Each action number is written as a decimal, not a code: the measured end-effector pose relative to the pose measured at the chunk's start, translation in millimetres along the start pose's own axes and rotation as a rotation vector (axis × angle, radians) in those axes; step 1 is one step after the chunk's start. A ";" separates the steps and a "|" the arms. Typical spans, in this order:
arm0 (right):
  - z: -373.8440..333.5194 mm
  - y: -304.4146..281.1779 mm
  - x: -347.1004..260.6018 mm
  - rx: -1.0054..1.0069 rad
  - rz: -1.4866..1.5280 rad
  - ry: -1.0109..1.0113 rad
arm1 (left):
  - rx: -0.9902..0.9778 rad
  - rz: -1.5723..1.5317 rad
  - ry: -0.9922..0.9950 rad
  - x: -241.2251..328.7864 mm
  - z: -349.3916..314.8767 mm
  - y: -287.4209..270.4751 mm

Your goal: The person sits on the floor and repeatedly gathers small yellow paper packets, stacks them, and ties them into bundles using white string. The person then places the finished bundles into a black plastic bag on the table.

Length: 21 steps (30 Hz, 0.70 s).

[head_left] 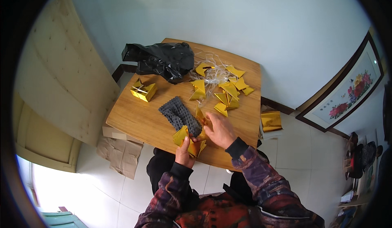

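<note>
My left hand [185, 153], at the table's near edge, grips a piece of folded gold foil paper [197, 147] with the thumb pressed on top. Just to its right, my right hand [221, 130] has its fingers curled around another strip of gold foil paper [199, 114] that stands upright. Part of that strip is hidden behind the fingers. A dark grey waffle-textured cloth [174, 108] lies rumpled beyond both hands, and the left hand's foil overlaps its near end.
On the wooden table [130, 117] are a black plastic bag [163, 60], a bundled gold foil stack [143, 92], and several folded gold pieces [230, 90] among clear plastic strips [211, 74]. Brown paper [121, 154] lies on the floor at left; a framed flower picture [347, 89] leans at right.
</note>
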State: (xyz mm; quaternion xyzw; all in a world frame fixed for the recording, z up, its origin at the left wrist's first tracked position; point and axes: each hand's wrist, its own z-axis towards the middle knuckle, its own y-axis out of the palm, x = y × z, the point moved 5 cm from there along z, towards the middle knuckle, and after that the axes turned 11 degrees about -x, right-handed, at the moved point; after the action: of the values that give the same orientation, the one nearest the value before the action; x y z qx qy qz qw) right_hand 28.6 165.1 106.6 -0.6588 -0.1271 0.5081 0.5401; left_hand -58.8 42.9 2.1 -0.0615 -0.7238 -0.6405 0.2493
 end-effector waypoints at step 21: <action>-28.3 24.8 14.5 0.011 0.196 0.172 | 0.097 0.169 0.078 0.4 -2.8 -2.4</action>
State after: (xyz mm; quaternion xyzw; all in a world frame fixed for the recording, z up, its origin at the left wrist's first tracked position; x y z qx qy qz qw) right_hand 48.5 149.5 75.2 -0.7063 -0.0126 0.5009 0.5001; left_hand -59.3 39.7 0.2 -0.0854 -0.7360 -0.5831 0.3331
